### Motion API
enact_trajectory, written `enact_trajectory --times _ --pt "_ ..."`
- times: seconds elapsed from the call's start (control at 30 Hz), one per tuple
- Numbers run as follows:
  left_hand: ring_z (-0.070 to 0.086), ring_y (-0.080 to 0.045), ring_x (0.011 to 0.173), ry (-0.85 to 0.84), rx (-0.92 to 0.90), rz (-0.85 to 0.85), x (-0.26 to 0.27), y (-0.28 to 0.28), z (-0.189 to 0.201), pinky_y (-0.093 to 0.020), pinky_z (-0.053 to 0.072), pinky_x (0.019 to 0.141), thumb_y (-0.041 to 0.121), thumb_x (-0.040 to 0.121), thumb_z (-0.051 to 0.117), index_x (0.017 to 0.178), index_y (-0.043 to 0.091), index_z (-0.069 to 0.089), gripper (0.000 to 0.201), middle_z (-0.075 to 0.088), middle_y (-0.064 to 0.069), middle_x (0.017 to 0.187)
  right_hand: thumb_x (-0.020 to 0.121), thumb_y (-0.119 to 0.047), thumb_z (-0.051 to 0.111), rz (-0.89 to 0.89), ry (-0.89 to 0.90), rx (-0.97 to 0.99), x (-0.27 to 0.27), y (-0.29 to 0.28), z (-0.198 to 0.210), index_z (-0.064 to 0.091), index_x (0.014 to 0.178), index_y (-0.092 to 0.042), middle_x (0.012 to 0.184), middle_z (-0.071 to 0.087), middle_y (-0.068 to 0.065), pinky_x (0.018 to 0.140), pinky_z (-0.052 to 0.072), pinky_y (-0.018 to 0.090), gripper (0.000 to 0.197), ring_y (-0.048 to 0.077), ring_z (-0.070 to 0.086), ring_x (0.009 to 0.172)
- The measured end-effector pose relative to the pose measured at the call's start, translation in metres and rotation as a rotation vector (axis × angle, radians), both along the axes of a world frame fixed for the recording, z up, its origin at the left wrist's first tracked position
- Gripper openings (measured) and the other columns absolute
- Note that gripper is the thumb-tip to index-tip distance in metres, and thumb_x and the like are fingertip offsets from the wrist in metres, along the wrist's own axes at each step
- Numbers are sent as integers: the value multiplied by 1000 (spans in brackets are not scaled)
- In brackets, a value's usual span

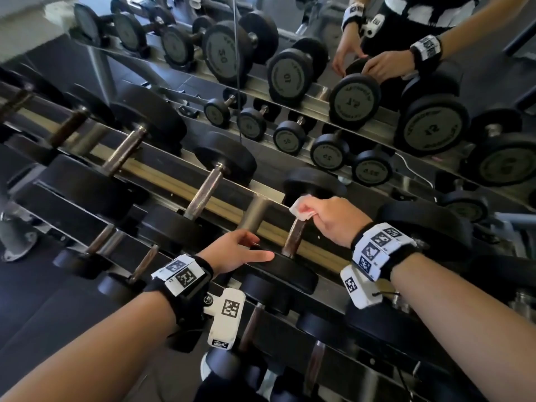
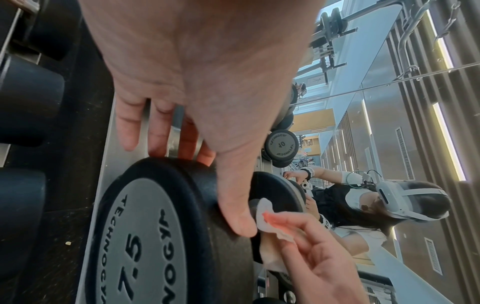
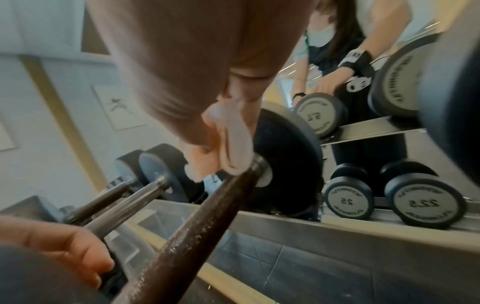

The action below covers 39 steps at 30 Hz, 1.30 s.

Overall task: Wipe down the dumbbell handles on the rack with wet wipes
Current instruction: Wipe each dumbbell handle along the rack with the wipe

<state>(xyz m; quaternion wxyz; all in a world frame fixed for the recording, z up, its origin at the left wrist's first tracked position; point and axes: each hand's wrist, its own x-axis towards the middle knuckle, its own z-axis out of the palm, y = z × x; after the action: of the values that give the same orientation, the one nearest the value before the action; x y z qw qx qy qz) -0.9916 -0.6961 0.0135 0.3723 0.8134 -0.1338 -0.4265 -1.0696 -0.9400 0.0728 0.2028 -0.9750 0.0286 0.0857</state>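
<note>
On the rack's upper tier lies a black dumbbell marked 7.5 [image 2: 145, 236] with a rusty brown handle [image 1: 294, 237]. My left hand [image 1: 255, 248] sits over its near head [image 1: 293, 274]. The thumb lies along the rim and the fingers curl over the inner edge, as the right wrist view shows [image 3: 72, 246]. My right hand [image 1: 311, 211] pinches a folded white wet wipe [image 1: 301, 208] and presses it on the handle's far end, next to the far head [image 3: 285, 164]. The wipe [image 3: 235, 144] wraps the top of the handle [image 3: 197, 230].
More dumbbells with steel handles [image 1: 204, 192] lie in a row to the left on the same tier, and a lower tier [image 1: 252, 323] runs beneath my wrists. A mirror behind the rack reflects the weights [image 1: 355, 100] and a person's hands.
</note>
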Motion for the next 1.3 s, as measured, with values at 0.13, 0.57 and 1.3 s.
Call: enact_trajectory --times 0.13,0.57,1.3 --pt "58 -6 103 7 3 17 -1 0 -1 -37 51 99 55 66 82 114 31 62 57 59 13 111 93 -12 44 131 23 -123 25 3 -2 53 114 -27 75 54 -3 69 39 30 28 32 64 83" --pt "58 -11 110 0 -5 72 -11 3 -2 -39 49 102 61 65 81 119 33 61 64 59 12 116 92 -3 52 341 174 -236 31 7 -26 63 119 -19 114 66 5 108 32 25 33 21 60 111" --pt "52 -7 105 10 -6 125 -13 2 -1 -23 37 87 59 67 80 123 33 59 66 56 14 119 99 -8 43 153 255 265 40 18 -20 64 95 -22 88 66 -5 80 44 18 26 8 62 86"
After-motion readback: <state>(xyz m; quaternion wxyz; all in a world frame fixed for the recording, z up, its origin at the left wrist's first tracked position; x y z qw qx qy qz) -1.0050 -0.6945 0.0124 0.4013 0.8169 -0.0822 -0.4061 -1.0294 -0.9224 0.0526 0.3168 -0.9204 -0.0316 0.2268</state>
